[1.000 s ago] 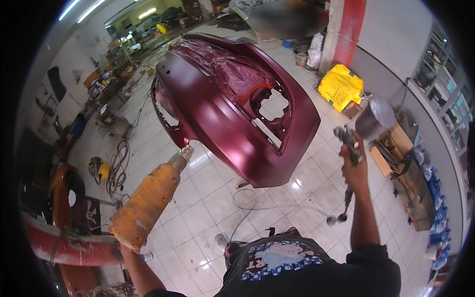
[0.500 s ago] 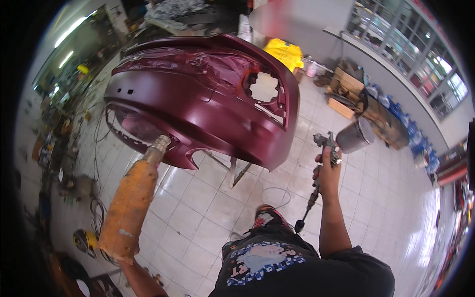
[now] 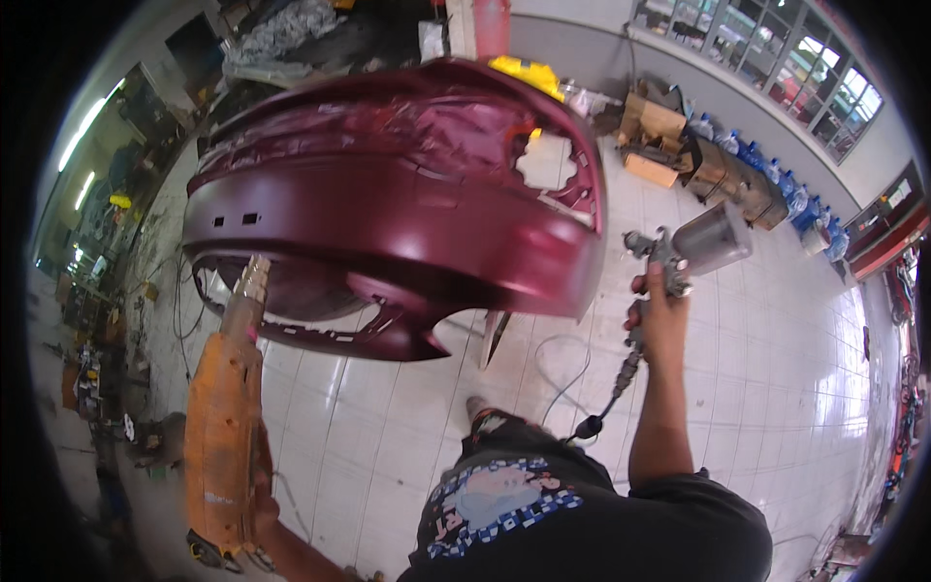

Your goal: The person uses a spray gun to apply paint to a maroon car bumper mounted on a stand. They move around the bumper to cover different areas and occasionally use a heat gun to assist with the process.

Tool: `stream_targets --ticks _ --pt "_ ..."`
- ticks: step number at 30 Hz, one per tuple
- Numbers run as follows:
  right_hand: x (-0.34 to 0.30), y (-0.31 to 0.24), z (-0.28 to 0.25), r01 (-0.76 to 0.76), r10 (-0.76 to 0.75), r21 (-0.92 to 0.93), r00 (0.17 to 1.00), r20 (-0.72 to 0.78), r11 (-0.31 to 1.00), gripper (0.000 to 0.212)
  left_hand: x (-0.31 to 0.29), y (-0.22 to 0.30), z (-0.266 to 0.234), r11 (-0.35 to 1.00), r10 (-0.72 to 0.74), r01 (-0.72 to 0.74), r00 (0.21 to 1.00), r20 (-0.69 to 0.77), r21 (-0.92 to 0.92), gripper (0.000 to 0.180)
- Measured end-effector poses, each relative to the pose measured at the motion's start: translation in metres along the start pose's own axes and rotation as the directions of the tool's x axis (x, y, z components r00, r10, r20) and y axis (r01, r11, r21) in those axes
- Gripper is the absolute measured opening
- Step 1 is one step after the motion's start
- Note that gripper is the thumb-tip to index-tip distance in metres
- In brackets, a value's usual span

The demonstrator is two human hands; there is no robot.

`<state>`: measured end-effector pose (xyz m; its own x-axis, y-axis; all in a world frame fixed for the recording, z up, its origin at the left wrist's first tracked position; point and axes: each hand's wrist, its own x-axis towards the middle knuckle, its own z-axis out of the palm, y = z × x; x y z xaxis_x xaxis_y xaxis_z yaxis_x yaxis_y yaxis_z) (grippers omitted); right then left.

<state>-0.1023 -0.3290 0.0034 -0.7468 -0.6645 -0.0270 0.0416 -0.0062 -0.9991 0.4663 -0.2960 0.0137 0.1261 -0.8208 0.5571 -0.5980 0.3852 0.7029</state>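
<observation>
Evidently the left hand (image 3: pixel 266 506), partly hidden, is wrapped round an orange heat gun (image 3: pixel 219 441), lower left; the right hand (image 3: pixel 665 325) grips a spray gun (image 3: pixel 667 256), right of centre. Held too close, heat might blister the dark-red bumper (image 3: pixel 388 225), upper middle.

The person wore a black T-shirt (image 3: pixel 640 543) with a short right sleeve (image 3: pixel 703 500), below which the forearm (image 3: pixel 663 427) was bare. Across the front ran a large print (image 3: pixel 499 493): a rounded pale-blue and pinkish figure, reddish-pink lettering beside it, and blue-and-white checkered bands (image 3: pixel 555 510) along the edges. Dark legwear (image 3: pixel 497 427) with a red and pale pattern showed past the hem. The right hand (image 3: pixel 663 315) was bare.
</observation>
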Motion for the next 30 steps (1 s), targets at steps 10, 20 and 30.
stream_targets --ticks 10,20,30 --pt "-0.159 -0.015 0.111 0.023 -0.018 -0.029 0.987 0.159 0.999 0.05 0.035 -0.028 0.034 0.53 -0.148 0.49 0.857 0.493 -0.692 0.047" --pt "-0.367 -0.01 0.225 0.512 -0.385 -0.291 0.833 0.397 0.808 0.081 0.04 -0.026 0.011 0.598 0.081 0.529 0.708 0.701 -0.603 0.059" --pt "-0.493 -0.014 0.234 0.366 -0.196 -0.643 0.926 0.323 0.672 0.074 -0.019 -0.059 -0.044 0.544 0.214 0.537 0.654 0.726 -0.644 0.073"
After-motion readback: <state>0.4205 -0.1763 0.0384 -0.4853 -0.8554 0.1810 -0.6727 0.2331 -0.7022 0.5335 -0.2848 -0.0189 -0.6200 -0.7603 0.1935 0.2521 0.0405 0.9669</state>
